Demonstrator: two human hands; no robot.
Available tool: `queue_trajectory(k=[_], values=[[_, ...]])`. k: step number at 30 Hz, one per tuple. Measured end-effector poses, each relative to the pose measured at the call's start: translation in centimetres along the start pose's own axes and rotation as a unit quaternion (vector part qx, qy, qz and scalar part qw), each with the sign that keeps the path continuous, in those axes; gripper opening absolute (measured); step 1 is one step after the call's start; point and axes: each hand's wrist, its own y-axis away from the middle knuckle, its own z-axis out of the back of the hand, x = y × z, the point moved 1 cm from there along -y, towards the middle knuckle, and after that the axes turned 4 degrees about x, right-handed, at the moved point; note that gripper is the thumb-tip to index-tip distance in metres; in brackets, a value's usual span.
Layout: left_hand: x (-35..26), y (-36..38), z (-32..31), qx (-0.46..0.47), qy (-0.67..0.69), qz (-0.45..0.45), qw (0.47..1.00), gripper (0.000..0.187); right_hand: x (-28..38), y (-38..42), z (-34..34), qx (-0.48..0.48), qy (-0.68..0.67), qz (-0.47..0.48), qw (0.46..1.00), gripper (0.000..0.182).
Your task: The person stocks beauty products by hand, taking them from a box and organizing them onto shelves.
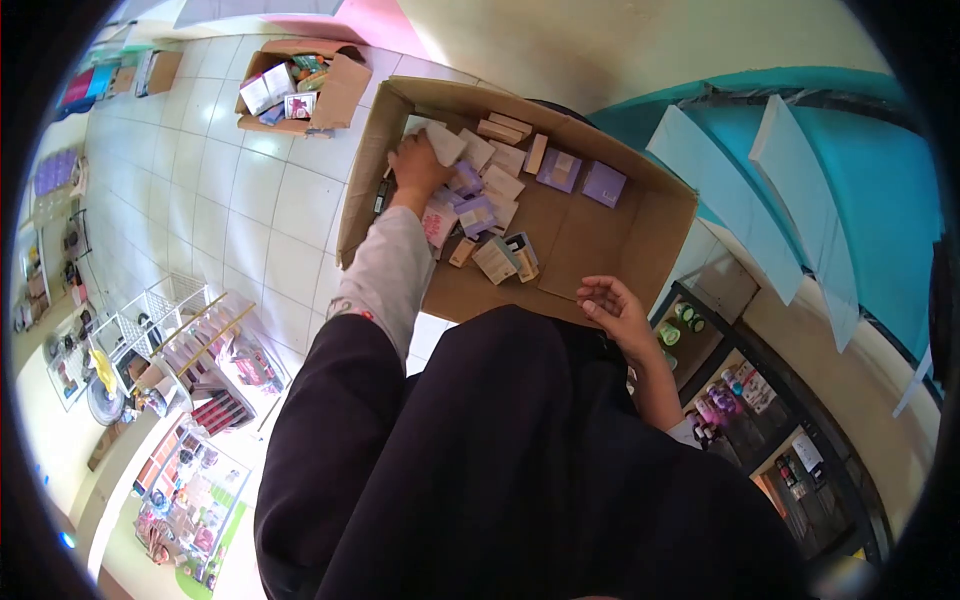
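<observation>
A large cardboard box [620, 237] stands open in front of me with many small cartons inside. My left hand [418, 168] reaches into its left end, fingers closed on a small white carton [445, 143]. Purple cartons [476, 214] and a pink-printed carton [437, 222] lie just below that hand. Two more purple cartons, one of them plain-faced [603, 184], rest against the far wall. A pale carton [496, 260] leans near the close side. My right hand [615, 315] is at the box's near right edge, fingers loosely bent and apart, holding nothing.
A smaller cardboard box [345, 92] filled with mixed packages sits on the tiled floor [290, 205] behind, to the left. A dark shelf unit [735, 360] with bottles and jars stands at right. Turquoise wall shelves [810, 180] are above it. Wire racks [185, 310] hold goods at left.
</observation>
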Motion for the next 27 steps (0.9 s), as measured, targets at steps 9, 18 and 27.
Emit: queue_trajectory(k=[9, 18, 27], values=[[-8.9, 8.7, -3.7, 0.052, 0.077, -0.178, 0.98, 0.091, -0.7, -2.1, -0.8, 0.02, 0.01, 0.005, 1.0, 0.033], [-7.2, 10.6, -4.0, -0.032, 0.138, -0.195, 0.971, 0.086, -1.3, -2.1, -0.4, 0.024, 0.008, -0.018, 1.0, 0.034], [3.6, 11.8, -2.8, -0.025, 0.106, -0.028, 0.994, 0.086, -2.1, -2.0, -0.5, 0.031, 0.01, -0.011, 0.999, 0.033]])
